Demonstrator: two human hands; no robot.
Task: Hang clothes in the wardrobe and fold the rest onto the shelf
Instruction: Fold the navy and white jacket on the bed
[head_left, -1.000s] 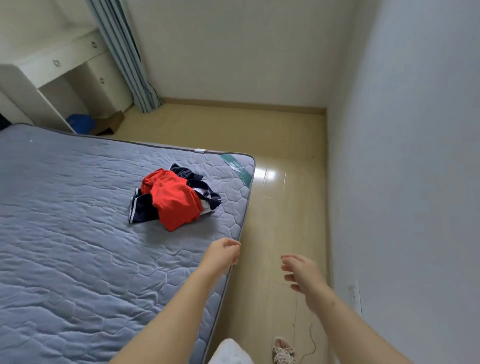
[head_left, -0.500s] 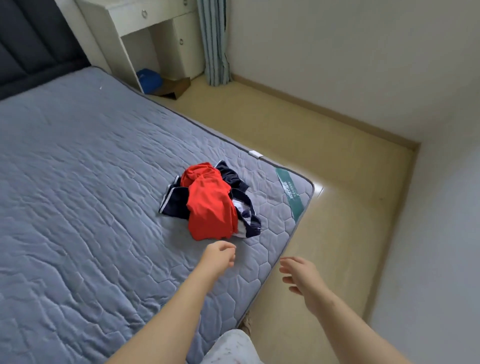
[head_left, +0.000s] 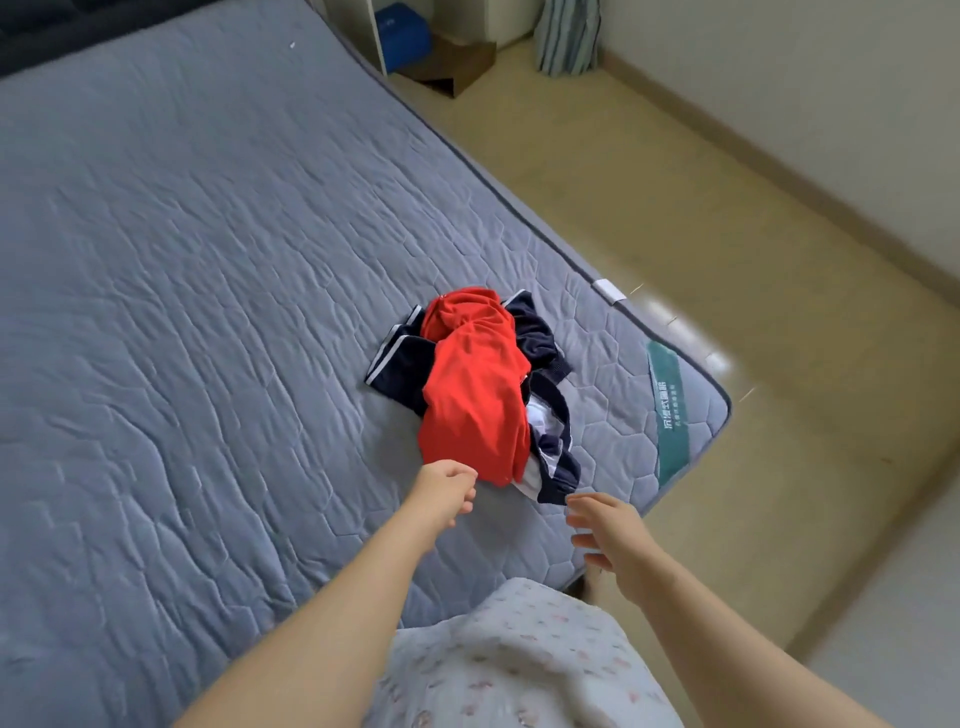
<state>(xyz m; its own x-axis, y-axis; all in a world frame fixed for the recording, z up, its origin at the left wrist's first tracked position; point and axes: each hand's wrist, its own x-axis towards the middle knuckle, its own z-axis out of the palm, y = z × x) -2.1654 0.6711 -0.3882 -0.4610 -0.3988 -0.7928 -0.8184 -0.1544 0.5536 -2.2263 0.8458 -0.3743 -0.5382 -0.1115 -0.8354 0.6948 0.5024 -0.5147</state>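
The red garment (head_left: 475, 395) lies crumpled on top of a navy garment with white stripes (head_left: 543, 340), the two making one small heap on the grey quilted mattress (head_left: 182, 260), just to the inner side of the green label (head_left: 667, 410) at the bed's corner. The red piece runs long-ways from its bunched far end toward the person, and its near hem sits farther from the label than the navy piece's near edge does. The left hand (head_left: 447, 491) is just short of that red hem. Its grip is loosely curled with nothing in it, and I cannot tell whether a fingertip brushes the cloth. The right hand (head_left: 605, 525), on the label's side of the heap, has a slack grip with fingers spread, also empty, just below the dark navy edge. So the left is nearer the red, the right nearer the navy, and I'd judge the pick-up starts at those near edges. Well beyond the label, across the floor (head_left: 675, 208), an open cardboard box (head_left: 457, 70) sits by a white unit, its contents hidden from here. Something blue (head_left: 402, 26) sits in the unit's open bay. No wardrobe or shelf is in sight.
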